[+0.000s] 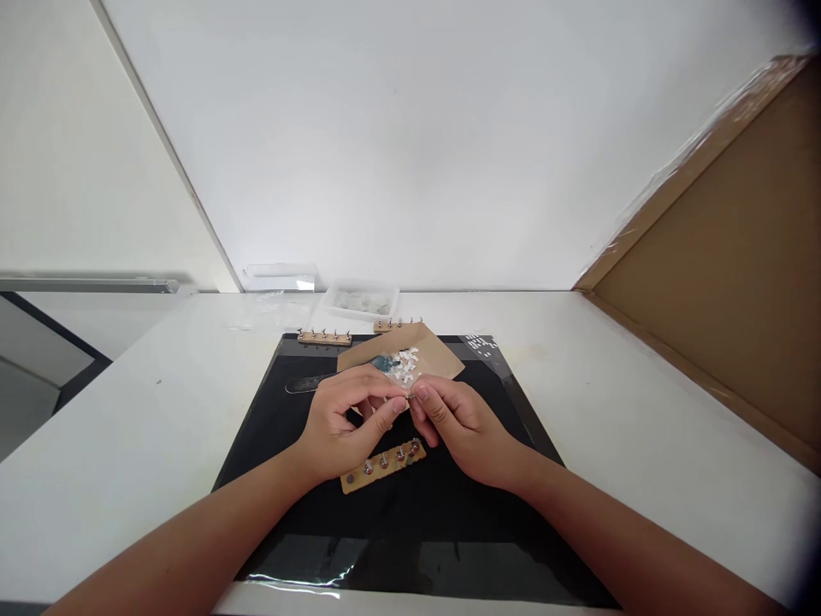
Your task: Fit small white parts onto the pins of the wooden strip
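My left hand (352, 419) and my right hand (465, 428) meet above the black mat (410, 522), both pinched at the fingertips. Whatever sits between the fingers is too small to name. Just below them lies a wooden strip (375, 475) bearing several small metal pieces standing in a row. Behind the hands, a brown paper sheet (440, 355) holds a heap of small white pieces (405, 364) and a dark teal bit (385, 363). My left hand covers part of the paper's near side.
Two more wooden strips with upright metal pieces, a left one (324, 338) and a partly hidden one (386, 325), lie at the back. A clear plastic box (363, 299) stands by the wall. White pieces (478, 344) dot the mat's far right corner. A brown cardboard panel (718, 257) rises at right.
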`<state>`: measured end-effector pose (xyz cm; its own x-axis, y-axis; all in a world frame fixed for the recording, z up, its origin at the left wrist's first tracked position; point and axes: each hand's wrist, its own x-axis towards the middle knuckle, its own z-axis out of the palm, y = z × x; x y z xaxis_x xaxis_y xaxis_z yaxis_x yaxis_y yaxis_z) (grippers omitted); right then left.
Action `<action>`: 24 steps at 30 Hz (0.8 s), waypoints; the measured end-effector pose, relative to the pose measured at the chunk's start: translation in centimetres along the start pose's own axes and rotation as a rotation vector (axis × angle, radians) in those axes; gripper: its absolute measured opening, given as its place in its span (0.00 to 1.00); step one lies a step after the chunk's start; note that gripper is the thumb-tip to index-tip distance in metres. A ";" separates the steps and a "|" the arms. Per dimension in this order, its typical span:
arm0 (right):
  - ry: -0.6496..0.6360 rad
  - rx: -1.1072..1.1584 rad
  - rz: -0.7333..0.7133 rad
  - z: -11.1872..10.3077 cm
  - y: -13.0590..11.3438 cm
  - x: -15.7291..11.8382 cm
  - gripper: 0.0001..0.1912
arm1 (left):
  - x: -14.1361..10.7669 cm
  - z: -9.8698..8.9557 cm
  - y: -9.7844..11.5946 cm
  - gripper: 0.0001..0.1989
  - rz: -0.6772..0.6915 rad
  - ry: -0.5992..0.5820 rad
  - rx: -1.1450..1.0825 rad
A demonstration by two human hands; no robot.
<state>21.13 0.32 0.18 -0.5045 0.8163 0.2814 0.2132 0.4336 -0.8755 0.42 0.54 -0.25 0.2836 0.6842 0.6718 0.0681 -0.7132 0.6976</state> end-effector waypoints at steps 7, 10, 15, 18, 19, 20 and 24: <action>-0.003 0.058 0.058 0.1 -0.4 0.1 0.27 | -0.3 -0.1 -0.5 0.08 -0.071 -0.027 -0.101; -0.009 0.099 0.086 0.1 -0.5 0.1 0.27 | -0.3 -0.1 -0.5 0.08 -0.074 -0.033 -0.116; -0.014 0.116 0.104 0.1 -0.5 0.1 0.26 | -0.3 -0.1 -0.5 0.07 -0.093 -0.037 -0.121; -0.021 0.110 0.108 0.1 -0.4 0.1 0.26 | -0.4 -0.1 -0.7 0.06 -0.101 -0.038 -0.142; -0.024 0.106 0.104 0.1 -0.4 0.1 0.26 | -0.4 0.0 -0.7 0.06 -0.100 -0.037 -0.147; -0.024 0.100 0.097 0.1 -0.3 0.1 0.25 | -0.4 0.0 -0.7 0.06 -0.099 -0.038 -0.150; -0.011 0.060 0.035 -0.1 -0.1 0.2 0.24 | -0.2 0.0 -0.7 0.07 -0.101 -0.045 -0.147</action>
<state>21.09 0.49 0.41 -0.5068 0.8262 0.2462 0.1806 0.3810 -0.9068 0.27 0.91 -0.88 0.3255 0.7412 0.5870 -0.0410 -0.6092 0.7920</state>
